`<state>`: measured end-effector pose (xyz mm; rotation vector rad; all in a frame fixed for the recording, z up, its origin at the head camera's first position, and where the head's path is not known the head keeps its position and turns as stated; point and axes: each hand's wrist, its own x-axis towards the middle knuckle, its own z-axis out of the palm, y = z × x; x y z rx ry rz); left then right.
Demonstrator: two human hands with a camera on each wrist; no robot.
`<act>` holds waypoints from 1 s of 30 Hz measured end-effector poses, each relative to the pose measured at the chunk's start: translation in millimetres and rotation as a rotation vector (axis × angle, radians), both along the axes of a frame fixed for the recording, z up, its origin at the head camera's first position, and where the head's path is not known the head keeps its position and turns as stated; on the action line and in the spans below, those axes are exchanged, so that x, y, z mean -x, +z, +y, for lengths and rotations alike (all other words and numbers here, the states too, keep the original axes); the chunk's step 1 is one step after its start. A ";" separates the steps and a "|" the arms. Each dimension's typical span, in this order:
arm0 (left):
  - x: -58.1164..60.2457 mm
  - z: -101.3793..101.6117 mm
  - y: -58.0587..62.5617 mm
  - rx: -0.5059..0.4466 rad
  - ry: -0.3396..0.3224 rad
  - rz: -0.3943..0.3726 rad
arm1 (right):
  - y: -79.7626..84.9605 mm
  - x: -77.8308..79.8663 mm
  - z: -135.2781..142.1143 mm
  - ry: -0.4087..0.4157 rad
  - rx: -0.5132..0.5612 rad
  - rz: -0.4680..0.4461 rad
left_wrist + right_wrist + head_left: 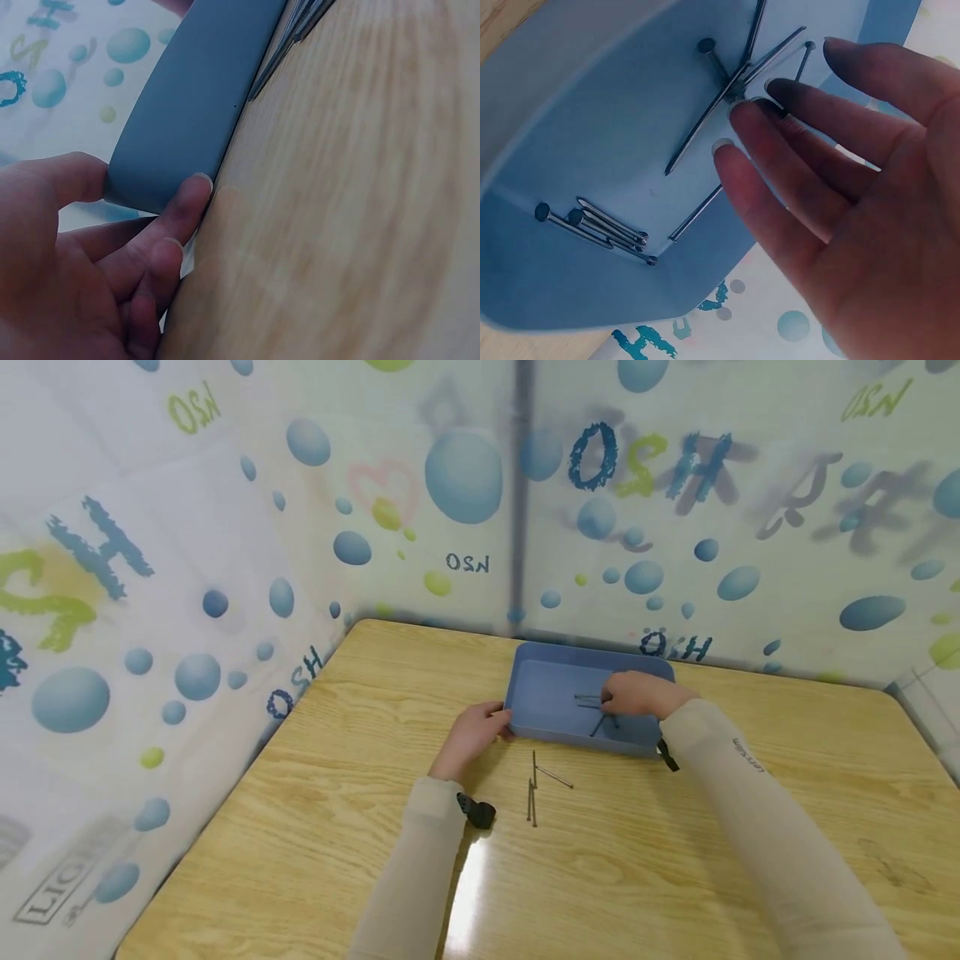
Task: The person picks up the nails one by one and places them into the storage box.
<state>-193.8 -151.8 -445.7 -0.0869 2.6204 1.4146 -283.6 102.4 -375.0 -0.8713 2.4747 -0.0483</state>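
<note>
A blue tray (555, 681) lies near the back edge of the wooden table. At its front left corner my left hand (474, 733) grips it; in the left wrist view the thumb is at the rim and a fingertip presses the outer wall (176, 112). Over the tray's right half is my right hand (637, 693). Its fingers (780, 172) are loosely bent in the right wrist view, thumb apart from them, fingertips right by crossed metal nails (705, 120). Several more nails (596, 229) lie side by side near one tray end.
In front of the tray, several loose nails (532, 793) lie on the wooden table (337, 827). A wall covering (465, 568) with bubbles and lettering rises behind the table and along its left side. Each wrist wears a black strap.
</note>
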 end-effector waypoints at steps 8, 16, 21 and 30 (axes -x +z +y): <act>0.0 -0.4 0.3 0.000 0.007 0.001 | 0.6 -0.9 8.2 0.004 0.045 0.010; 0.0 -0.8 -0.3 0.007 0.003 0.001 | 4.6 -6.5 20.3 -0.044 0.139 0.059; -0.3 -0.3 -2.1 0.001 0.004 0.002 | 5.0 -12.0 24.5 -0.061 0.181 0.059; -0.7 -0.4 -0.2 -0.025 0.005 0.007 | 5.5 -32.2 26.6 -0.124 0.325 0.068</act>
